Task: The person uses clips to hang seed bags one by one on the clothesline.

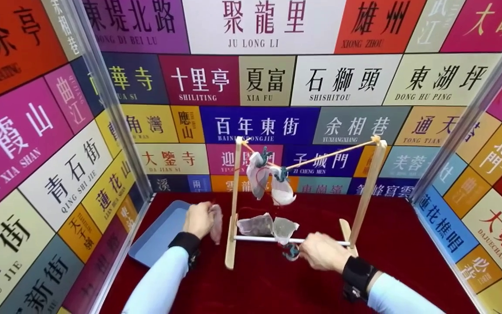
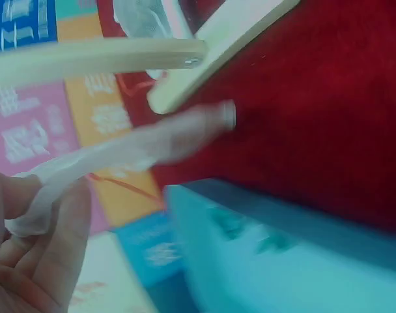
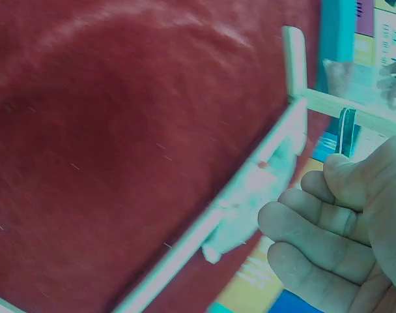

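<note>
My left hand (image 1: pixel 198 219) grips the top of a small sheer whitish pouch (image 1: pixel 217 224), which dangles beside the left post; a thin red cord shows near it in the left wrist view. My right hand (image 1: pixel 323 252) pinches a small dark green clip (image 3: pixel 346 130) in front of the stand's white rod. On the orange cord (image 1: pixel 334 156) between the wooden posts (image 1: pixel 366 192) hang two whitish pouches (image 1: pixel 282 188), held by green clips (image 1: pixel 265 156). Behind the rod (image 1: pixel 251 238) lie two more whitish pieces (image 1: pixel 256 225), partly overlapped by it.
A blue tray (image 1: pixel 155 235) sits left of the stand, partly behind my left hand; green clips (image 2: pixel 273 242) lie in it. Dark red cloth (image 1: pixel 242 288) covers the table. Panels with coloured signs (image 1: pixel 259 124) enclose the back and both sides.
</note>
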`<move>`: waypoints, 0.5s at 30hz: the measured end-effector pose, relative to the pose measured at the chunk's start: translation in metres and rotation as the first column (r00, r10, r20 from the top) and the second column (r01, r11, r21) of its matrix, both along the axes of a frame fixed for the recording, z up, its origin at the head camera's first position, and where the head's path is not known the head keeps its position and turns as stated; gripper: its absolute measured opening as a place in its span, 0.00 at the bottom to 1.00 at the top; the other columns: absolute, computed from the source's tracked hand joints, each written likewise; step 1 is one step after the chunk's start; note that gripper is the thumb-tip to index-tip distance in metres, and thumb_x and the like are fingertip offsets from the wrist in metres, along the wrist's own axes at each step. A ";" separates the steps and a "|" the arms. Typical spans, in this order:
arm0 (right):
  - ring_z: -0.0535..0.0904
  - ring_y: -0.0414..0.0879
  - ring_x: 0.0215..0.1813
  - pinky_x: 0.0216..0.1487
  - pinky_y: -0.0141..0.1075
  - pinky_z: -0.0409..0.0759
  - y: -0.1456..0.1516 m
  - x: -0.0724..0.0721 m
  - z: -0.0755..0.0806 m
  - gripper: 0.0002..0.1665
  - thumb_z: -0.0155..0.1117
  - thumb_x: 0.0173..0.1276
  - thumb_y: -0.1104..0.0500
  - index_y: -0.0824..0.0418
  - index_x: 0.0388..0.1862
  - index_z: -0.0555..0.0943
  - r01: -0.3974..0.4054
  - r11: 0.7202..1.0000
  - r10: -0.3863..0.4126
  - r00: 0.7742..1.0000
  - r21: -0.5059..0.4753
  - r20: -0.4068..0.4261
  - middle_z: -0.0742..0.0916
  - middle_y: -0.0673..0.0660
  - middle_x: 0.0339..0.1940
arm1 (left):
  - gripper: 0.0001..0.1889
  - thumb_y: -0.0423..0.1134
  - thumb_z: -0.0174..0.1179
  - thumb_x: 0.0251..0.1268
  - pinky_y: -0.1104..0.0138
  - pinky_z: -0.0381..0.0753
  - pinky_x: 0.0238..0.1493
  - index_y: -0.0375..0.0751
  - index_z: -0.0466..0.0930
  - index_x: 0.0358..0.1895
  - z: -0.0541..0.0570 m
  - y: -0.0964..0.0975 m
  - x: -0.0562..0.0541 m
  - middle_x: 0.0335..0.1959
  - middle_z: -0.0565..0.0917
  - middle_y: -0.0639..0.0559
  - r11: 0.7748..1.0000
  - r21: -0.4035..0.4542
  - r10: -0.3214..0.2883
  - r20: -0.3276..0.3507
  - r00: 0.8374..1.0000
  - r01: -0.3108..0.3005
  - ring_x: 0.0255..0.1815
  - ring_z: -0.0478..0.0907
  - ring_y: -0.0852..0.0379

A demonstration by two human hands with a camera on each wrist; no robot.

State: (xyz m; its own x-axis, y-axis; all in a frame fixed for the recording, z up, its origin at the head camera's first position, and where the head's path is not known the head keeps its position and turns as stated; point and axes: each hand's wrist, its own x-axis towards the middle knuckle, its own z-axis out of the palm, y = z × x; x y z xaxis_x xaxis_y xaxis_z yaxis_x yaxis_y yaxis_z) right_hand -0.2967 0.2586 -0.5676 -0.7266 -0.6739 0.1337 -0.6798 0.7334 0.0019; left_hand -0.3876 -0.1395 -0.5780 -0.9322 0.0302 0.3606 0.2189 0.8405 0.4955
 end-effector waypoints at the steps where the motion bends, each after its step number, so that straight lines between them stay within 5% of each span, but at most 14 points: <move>1: 0.72 0.39 0.19 0.20 0.37 0.72 0.000 -0.001 0.007 0.18 0.77 0.72 0.58 0.52 0.21 0.82 0.025 1.000 -0.025 1.000 -0.004 0.006 0.79 0.45 0.16 | 0.05 0.35 0.69 0.75 0.41 0.92 0.45 0.42 0.90 0.37 0.007 0.003 0.002 0.37 0.95 0.39 1.000 -0.026 -0.009 0.011 1.000 0.009 0.43 0.94 0.32; 6: 0.71 0.42 0.20 0.19 0.39 0.75 0.001 -0.009 0.046 0.15 0.75 0.68 0.65 0.53 0.24 0.82 0.133 0.990 -0.132 0.991 0.041 -0.027 0.80 0.47 0.19 | 0.08 0.36 0.69 0.75 0.40 0.93 0.43 0.39 0.90 0.34 0.045 0.020 0.023 0.38 0.94 0.34 0.988 -0.140 -0.057 0.094 0.994 0.070 0.42 0.93 0.31; 15: 0.79 0.52 0.24 0.26 0.47 0.84 0.007 -0.023 0.135 0.08 0.74 0.58 0.69 0.60 0.28 0.83 0.166 0.981 -0.125 0.941 0.105 -0.314 0.86 0.56 0.24 | 0.10 0.40 0.71 0.73 0.44 0.94 0.35 0.37 0.91 0.34 0.088 0.072 0.058 0.32 0.91 0.36 0.932 -0.277 -0.214 0.099 0.972 0.233 0.34 0.92 0.36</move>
